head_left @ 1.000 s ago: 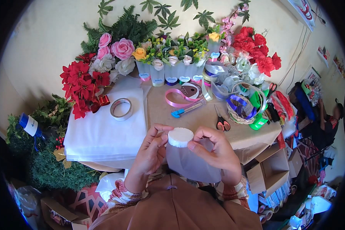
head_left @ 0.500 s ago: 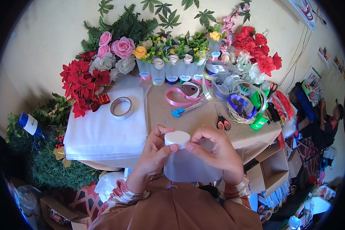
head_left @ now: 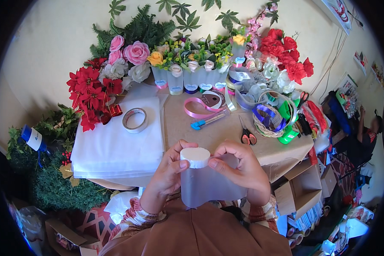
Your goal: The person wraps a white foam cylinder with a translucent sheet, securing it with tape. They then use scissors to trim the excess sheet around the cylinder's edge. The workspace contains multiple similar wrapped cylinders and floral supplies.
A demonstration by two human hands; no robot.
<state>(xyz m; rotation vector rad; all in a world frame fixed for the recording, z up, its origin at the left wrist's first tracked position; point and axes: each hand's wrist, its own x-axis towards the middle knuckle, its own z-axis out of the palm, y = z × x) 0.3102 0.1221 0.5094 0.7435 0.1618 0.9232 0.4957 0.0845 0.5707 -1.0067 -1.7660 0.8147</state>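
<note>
There are two hands (head_left: pixel 170 170), one white disc (head_left: pixel 195 158), one held sheet (head_left: pixel 207 185), one blue cutter (head_left: pixel 198 125), one wicker basket (head_left: pixel 265 130)

Foam disc (head_left: pixel 194 157): sat between left hand (head_left: pixel 168 170) and right hand (head_left: pixel 240 165).
Tape roll (head_left: pixel 136 130): lay leftward on sheet stack (head_left: pixel 115 153).

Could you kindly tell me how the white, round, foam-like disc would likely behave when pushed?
The white, round, foam-like disc is probably light for its size, judging by its foam-like look. Its slightly ragged edge suggests it might crumble under hard pressure. Being round, it could roll if stood upright.
</note>
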